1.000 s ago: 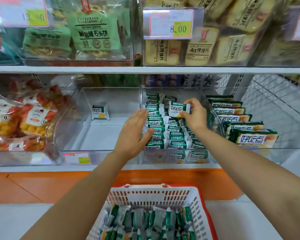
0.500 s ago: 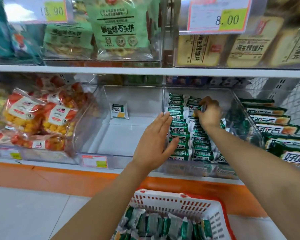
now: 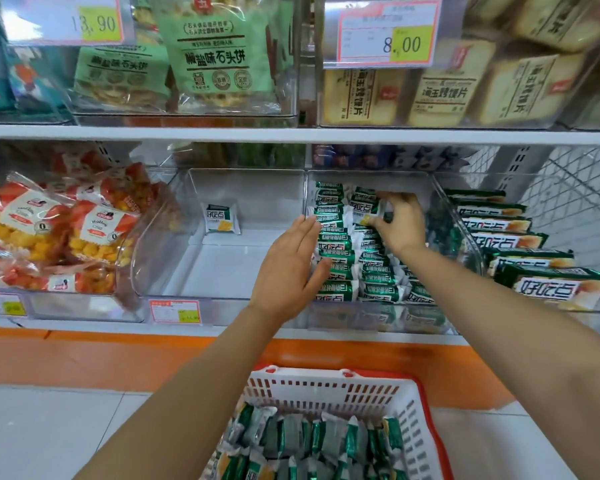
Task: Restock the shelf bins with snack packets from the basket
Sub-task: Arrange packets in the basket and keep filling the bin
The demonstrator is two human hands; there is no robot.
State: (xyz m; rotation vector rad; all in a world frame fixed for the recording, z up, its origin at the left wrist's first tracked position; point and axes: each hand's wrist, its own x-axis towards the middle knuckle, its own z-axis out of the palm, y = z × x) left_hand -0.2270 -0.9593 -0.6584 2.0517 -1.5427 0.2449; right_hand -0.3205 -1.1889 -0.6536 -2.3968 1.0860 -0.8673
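Placement of the snack packet point(image 3: 365, 206) is nearly done. A second ago it was held above the middle rows; now it is pinched by the right hand point(image 3: 400, 225) at the back of the clear bin point(image 3: 462, 233). The left column is steadied by the flat, straight-fingered left hand point(image 3: 291, 263). The packet's long axis is laid across the bin, face forward. Many are left in the basket point(image 3: 326, 393).
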